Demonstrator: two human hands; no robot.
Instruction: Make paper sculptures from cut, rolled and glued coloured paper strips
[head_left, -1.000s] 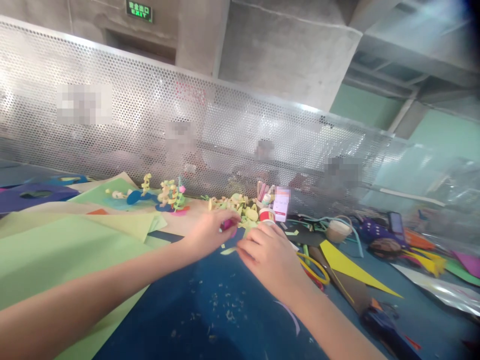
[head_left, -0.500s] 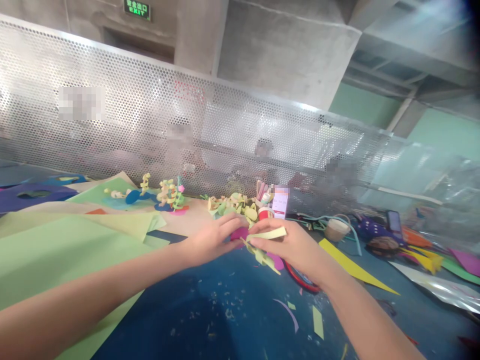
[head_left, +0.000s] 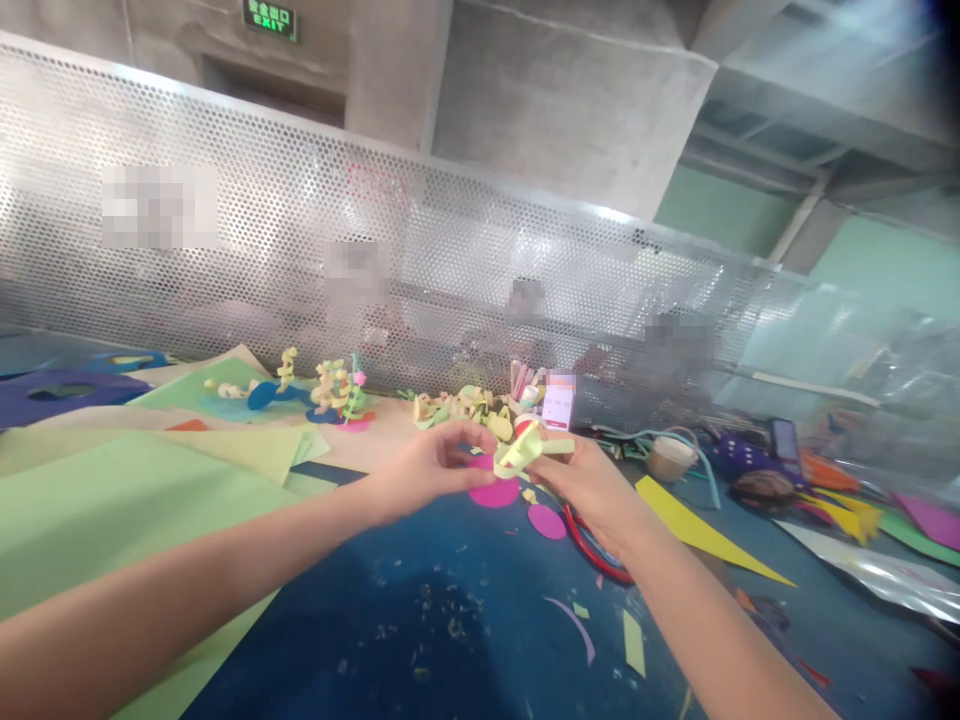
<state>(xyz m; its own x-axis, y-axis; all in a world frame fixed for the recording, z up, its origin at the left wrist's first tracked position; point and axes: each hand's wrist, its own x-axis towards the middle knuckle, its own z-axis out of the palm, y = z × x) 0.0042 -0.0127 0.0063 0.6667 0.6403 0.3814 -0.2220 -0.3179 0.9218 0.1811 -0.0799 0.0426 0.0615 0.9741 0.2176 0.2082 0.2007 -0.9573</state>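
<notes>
Yellow strip [head_left: 517, 456] in right hand [head_left: 589, 480], by the larger pink disc [head_left: 495, 493].
Right fingertips pinched on the curled strip; left hand [head_left: 427, 468] half curled at the disc's edge, can't tell if gripping. Smaller pink disc [head_left: 547, 521] lies nearby on blue table [head_left: 375, 610].

left hand [head_left: 435, 465]: bare, slender-fingered | right hand [head_left: 590, 480]: bare, slender-fingered | left forearm [head_left: 187, 582]: bare, slim, smooth outline, narrowing toward wrist | right forearm [head_left: 705, 595]: bare, slim, likewise tapered | fingernails: too small to tell
</notes>
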